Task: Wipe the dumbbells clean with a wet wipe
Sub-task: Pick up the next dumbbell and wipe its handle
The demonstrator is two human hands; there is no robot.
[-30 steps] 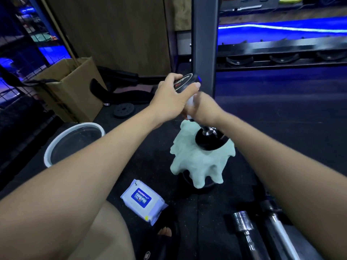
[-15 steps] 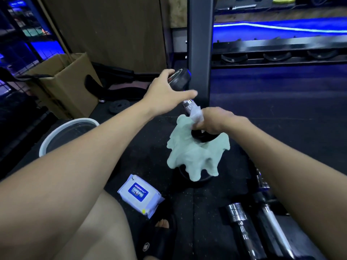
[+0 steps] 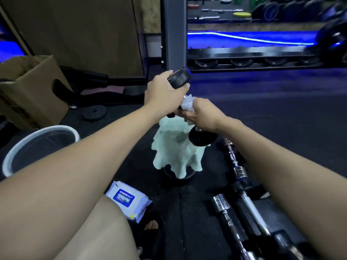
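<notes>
Left hand [image 3: 163, 94] grips dumbbell [image 3: 179, 78] top head, tilted; right hand [image 3: 201, 114] fingers curled round wet wipe [image 3: 188, 104] on its handle, above green cloth [image 3: 175, 154].

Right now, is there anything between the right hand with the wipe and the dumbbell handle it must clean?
Nothing visible. The right hand presses the white wet wipe directly around the handle of the black dumbbell, whose upper head the left hand grips.

Two hands [image 3: 165, 94], one held dumbbell [image 3: 180, 77], one wipe [image 3: 187, 104], one wipe pack [image 3: 127, 200], one basin [image 3: 11, 156].
</notes>
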